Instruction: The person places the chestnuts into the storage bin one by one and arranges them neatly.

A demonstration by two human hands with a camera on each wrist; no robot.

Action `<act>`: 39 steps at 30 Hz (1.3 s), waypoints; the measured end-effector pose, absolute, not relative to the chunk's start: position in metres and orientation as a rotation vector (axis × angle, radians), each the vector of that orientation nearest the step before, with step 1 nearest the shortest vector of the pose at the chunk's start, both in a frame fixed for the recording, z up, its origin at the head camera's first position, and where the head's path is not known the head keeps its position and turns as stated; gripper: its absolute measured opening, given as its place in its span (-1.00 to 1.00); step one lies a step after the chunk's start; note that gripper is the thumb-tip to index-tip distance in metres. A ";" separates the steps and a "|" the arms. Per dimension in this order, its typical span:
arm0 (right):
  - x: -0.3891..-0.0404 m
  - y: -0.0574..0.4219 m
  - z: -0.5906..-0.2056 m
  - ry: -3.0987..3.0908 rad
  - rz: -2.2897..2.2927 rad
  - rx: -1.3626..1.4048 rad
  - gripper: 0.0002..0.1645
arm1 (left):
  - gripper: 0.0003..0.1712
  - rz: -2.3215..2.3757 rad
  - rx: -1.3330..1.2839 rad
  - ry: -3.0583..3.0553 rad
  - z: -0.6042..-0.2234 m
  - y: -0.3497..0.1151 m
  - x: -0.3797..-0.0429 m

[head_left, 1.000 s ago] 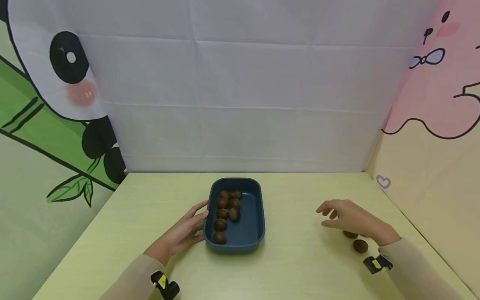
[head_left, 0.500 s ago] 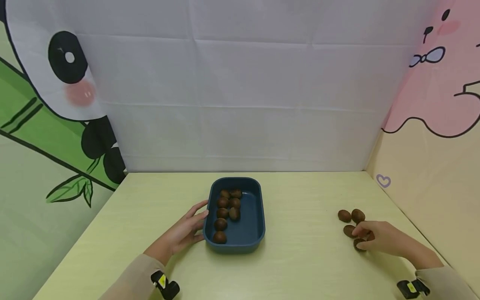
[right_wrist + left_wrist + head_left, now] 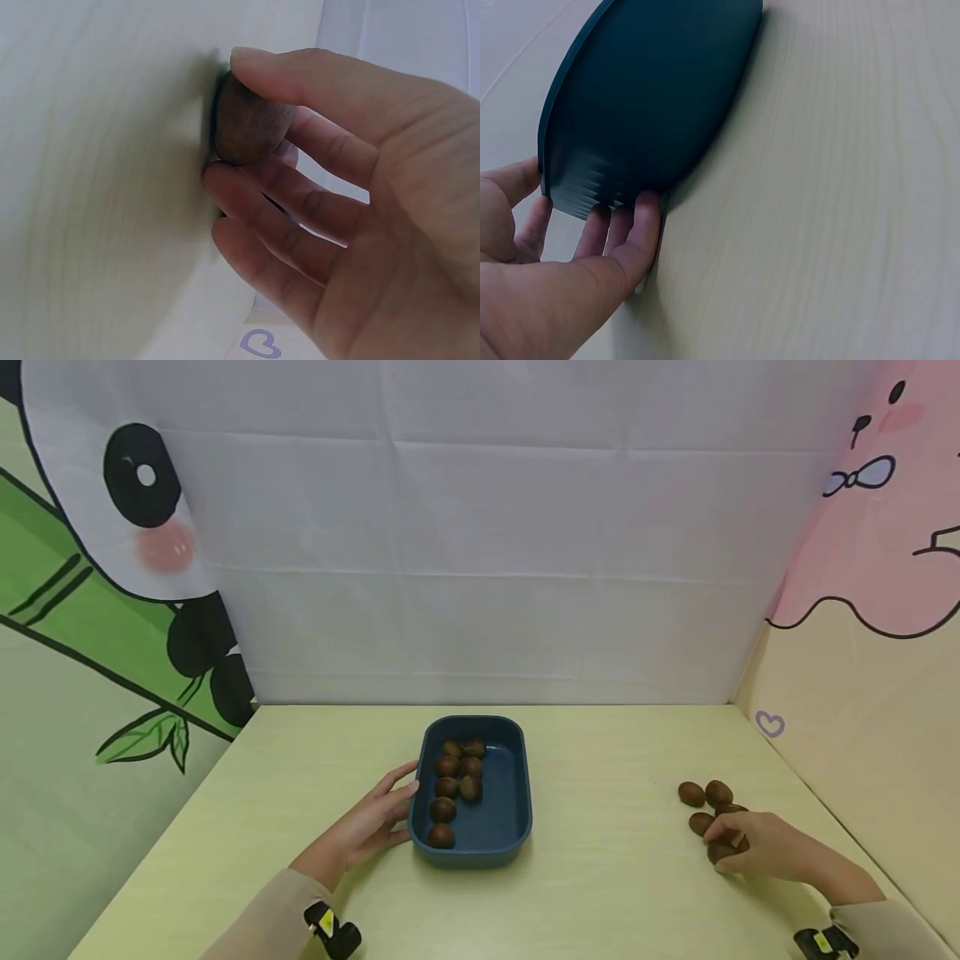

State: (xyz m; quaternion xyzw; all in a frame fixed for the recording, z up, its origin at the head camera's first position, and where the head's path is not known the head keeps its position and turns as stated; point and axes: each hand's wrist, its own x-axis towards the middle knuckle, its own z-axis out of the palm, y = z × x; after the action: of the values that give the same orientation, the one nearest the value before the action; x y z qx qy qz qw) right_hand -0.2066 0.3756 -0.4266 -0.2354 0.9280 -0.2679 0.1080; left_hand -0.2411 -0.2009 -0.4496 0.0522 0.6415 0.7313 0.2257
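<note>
A dark blue rectangular box [image 3: 504, 802] holds several brown chestnuts [image 3: 442, 810], mostly along its left half. My left hand [image 3: 363, 827] touches the box's left wall with extended fingers; in the left wrist view the fingertips rest against the outside of the wall [image 3: 652, 97]. Over at the right, my right hand [image 3: 780, 850] has its thumb and fingers around a chestnut [image 3: 251, 124] at the table surface. Loose chestnuts [image 3: 692, 793] lie close beyond these fingers, one of them partly hidden by the hand.
Both hands work over a pale yellow wooden table [image 3: 592, 860]. A white sheet [image 3: 487, 568] hangs along its back edge. Printed cartoon panels stand at the left [image 3: 52, 827] and right [image 3: 862, 718].
My right hand has moved right and down from above the table onto the loose chestnuts, and its fingers have closed around one. The left hand and box have stayed in place.
</note>
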 end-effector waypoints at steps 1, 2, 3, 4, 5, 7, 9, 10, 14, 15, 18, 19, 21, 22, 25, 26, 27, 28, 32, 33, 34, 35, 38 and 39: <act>-0.207 0.375 -0.426 2.732 -0.782 -0.698 -0.64 | -0.24 2.017 0.142 1.769 -0.449 -0.201 -0.241; -0.207 0.374 -0.426 2.737 -0.775 -0.705 -0.65 | -0.23 2.017 0.139 1.771 -0.449 -0.201 -0.241; -0.207 0.372 -0.426 2.737 -0.771 -0.715 -0.66 | -0.23 2.017 0.136 1.773 -0.449 -0.201 -0.242; -0.208 0.370 -0.425 2.736 -0.765 -0.728 -0.67 | -0.23 2.016 0.131 1.775 -0.449 -0.201 -0.242; -0.209 0.368 -0.425 2.739 -0.756 -0.746 -0.68 | -0.23 2.014 0.127 1.779 -0.449 -0.201 -0.242; -0.210 0.361 -0.422 2.727 -0.756 -0.783 -0.69 | -0.23 2.013 0.125 1.778 -0.449 -0.201 -0.241; -0.212 0.352 -0.418 2.722 -0.748 -0.832 -0.68 | -0.23 2.011 0.130 1.777 -0.450 -0.201 -0.241; -0.213 0.346 -0.415 2.724 -0.735 -0.855 -0.67 | -0.23 2.012 0.131 1.776 -0.450 -0.201 -0.241; -0.220 0.319 -0.400 2.711 -0.731 -0.960 -0.70 | -0.23 2.012 0.131 1.779 -0.449 -0.201 -0.240; -0.221 0.311 -0.396 2.702 -0.739 -0.984 -0.70 | -0.23 2.013 0.128 1.779 -0.449 -0.201 -0.240; -0.226 0.288 -0.383 2.663 -0.783 -1.025 -0.70 | -0.23 2.013 0.119 1.784 -0.449 -0.201 -0.241; -0.227 0.280 -0.379 2.660 -0.784 -1.036 -0.69 | -0.23 2.014 0.117 1.783 -0.449 -0.201 -0.241; -0.230 0.263 -0.372 2.651 -0.794 -1.058 -0.68 | -0.23 2.013 0.116 1.785 -0.450 -0.201 -0.241; -0.231 0.255 -0.369 2.647 -0.793 -1.067 -0.67 | -0.23 2.013 0.116 1.785 -0.450 -0.201 -0.241; -0.236 0.231 -0.363 2.626 -0.796 -1.110 -0.65 | -0.23 2.009 0.123 1.787 -0.449 -0.201 -0.241; -0.238 0.223 -0.362 2.620 -0.797 -1.127 -0.65 | -0.24 2.009 0.125 1.787 -0.449 -0.201 -0.241; -0.240 0.215 -0.361 2.609 -0.801 -1.140 -0.64 | -0.24 2.008 0.126 1.787 -0.449 -0.200 -0.241; -0.242 0.208 -0.361 2.600 -0.808 -1.154 -0.63 | -0.24 2.008 0.126 1.788 -0.449 -0.200 -0.241; -0.249 0.179 -0.362 2.571 -0.849 -1.216 -0.62 | -0.24 2.004 0.126 1.792 -0.449 -0.200 -0.240; -0.251 0.172 -0.363 2.563 -0.860 -1.231 -0.62 | -0.24 2.003 0.126 1.793 -0.449 -0.200 -0.240; -0.253 0.165 -0.364 2.559 -0.867 -1.252 -0.62 | -0.24 2.002 0.126 1.793 -0.449 -0.200 -0.240; -0.255 0.158 -0.365 2.556 -0.872 -1.269 -0.61 | -0.24 2.001 0.127 1.795 -0.449 -0.200 -0.240; -0.260 0.138 -0.371 2.558 -0.871 -1.309 -0.61 | -0.24 2.008 0.133 1.784 -0.448 -0.200 -0.240; -0.261 0.132 -0.373 2.569 -0.861 -1.321 -0.61 | -0.24 2.010 0.136 1.780 -0.448 -0.200 -0.241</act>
State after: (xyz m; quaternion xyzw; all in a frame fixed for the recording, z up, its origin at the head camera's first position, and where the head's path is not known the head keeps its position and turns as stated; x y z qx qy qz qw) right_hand -0.2613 0.1318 -0.3729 -0.4374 0.8505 -0.2849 0.0635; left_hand -0.2405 -0.1998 -0.4480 0.0493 0.6452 0.7286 0.2245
